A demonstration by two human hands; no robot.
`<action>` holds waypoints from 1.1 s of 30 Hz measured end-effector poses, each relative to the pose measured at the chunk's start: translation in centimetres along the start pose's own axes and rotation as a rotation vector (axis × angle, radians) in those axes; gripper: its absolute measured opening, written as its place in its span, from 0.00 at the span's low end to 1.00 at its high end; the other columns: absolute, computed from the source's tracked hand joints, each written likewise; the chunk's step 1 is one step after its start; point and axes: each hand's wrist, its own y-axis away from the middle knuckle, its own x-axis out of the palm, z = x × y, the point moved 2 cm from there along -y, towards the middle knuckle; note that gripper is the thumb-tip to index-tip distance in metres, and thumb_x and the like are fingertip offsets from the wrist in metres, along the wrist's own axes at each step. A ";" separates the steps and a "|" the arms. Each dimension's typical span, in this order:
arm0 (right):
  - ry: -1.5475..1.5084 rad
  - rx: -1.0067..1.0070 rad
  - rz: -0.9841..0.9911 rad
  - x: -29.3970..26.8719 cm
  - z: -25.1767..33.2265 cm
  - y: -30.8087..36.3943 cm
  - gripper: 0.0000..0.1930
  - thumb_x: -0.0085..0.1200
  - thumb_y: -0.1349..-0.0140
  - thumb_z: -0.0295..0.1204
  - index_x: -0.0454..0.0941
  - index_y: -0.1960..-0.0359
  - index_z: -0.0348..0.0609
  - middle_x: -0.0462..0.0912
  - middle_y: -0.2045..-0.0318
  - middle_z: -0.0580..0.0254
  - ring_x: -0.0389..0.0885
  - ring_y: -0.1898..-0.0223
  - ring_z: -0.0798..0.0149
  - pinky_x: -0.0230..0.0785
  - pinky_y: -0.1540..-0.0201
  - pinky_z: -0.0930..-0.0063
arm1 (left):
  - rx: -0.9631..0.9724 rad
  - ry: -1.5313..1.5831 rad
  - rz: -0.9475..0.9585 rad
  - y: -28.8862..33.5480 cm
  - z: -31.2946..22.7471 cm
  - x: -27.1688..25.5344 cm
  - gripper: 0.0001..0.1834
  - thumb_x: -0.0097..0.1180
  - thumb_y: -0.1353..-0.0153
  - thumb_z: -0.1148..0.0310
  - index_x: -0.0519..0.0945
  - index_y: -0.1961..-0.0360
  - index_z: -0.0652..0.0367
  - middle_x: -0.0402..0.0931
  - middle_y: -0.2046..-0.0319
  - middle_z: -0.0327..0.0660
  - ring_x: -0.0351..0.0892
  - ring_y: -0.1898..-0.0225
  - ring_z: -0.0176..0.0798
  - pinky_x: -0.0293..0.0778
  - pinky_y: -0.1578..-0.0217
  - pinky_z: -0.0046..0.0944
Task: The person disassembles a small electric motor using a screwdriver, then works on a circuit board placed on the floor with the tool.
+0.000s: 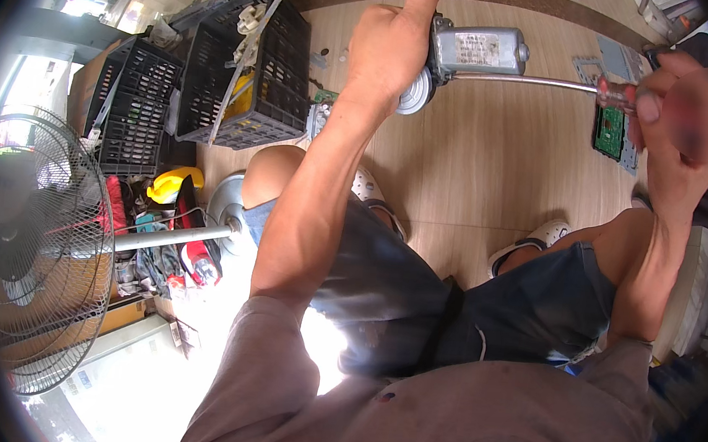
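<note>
My left hand (388, 53) is wrapped round a small electric motor (480, 48) with a silver casing and a white label, its thumb up. A round grey wheel (416, 94) sits at the motor's lower left end, just under my hand. From the right, my right hand (671, 114) grips a screwdriver (534, 82) with a translucent reddish handle. Its long metal shaft lies level below the casing, and its tip reaches the motor's dark housing beside the wheel. Whether the tip sits in a screw I cannot tell.
Black plastic crates (276, 105) with metal strips stand on the left. A green circuit board (609, 130) lies on the floor at right. Nearer left are a wire-caged fan (40, 252), a yellow object (174, 184) and assorted tools. Another person is close on the far right.
</note>
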 end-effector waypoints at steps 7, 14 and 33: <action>-0.165 0.139 0.111 -2.9 -2.3 0.5 0.13 0.53 0.29 0.28 0.74 0.48 0.34 0.80 0.72 0.65 0.68 0.81 0.80 0.54 0.80 0.87 | 0.002 -0.069 0.005 -0.5 -0.1 0.2 0.42 0.48 0.36 0.33 0.84 0.75 0.70 0.80 0.79 0.50 0.81 0.72 0.42 0.74 0.66 0.42; -0.080 0.060 0.157 -1.8 -1.8 0.3 0.14 0.55 0.32 0.25 0.74 0.47 0.34 0.78 0.72 0.66 0.68 0.79 0.79 0.56 0.79 0.85 | -0.001 0.015 0.123 0.3 -0.6 0.4 0.41 0.50 0.37 0.32 0.83 0.77 0.68 0.77 0.83 0.43 0.75 0.78 0.36 0.71 0.72 0.38; -0.520 0.017 -0.150 -2.4 -2.5 -2.0 0.16 0.58 0.36 0.42 0.72 0.66 0.41 0.79 0.87 0.52 0.74 0.92 0.65 0.63 0.92 0.80 | 0.013 0.007 0.092 -1.3 2.8 1.1 0.42 0.48 0.36 0.35 0.69 0.90 0.66 0.65 0.89 0.40 0.65 0.80 0.35 0.67 0.74 0.41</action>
